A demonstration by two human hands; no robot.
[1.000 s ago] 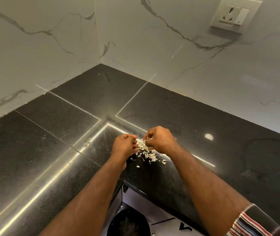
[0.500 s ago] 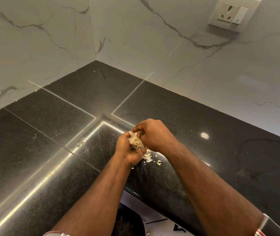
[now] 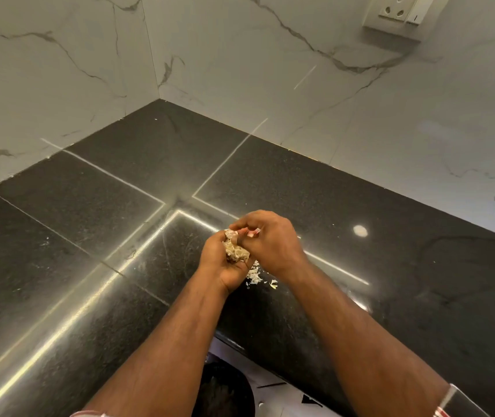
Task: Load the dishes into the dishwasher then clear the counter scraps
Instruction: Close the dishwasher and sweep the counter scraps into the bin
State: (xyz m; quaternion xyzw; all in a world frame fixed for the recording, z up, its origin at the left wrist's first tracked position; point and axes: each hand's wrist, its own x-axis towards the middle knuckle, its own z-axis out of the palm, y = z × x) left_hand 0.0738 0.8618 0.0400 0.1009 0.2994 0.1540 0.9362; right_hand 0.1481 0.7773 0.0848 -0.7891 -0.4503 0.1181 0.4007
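My left hand (image 3: 220, 263) is turned palm up just above the black counter (image 3: 120, 224) and cups a wad of pale, papery scraps (image 3: 235, 251). My right hand (image 3: 273, 239) bends over it from the right, its curled fingertips pressing more scraps into that palm. A few white scraps (image 3: 255, 275) still lie on the counter just below and between the wrists, near the front edge.
White marble walls meet in a corner (image 3: 156, 94) behind the counter, with a wall socket (image 3: 399, 16) at the upper right. Below the counter's front edge stands a dark round bin (image 3: 225, 389) on a pale floor.
My left hand has turned palm up and taken a wad of scraps from the counter. My right hand has come over it, pushing scraps in. The pile on the counter has shrunk.
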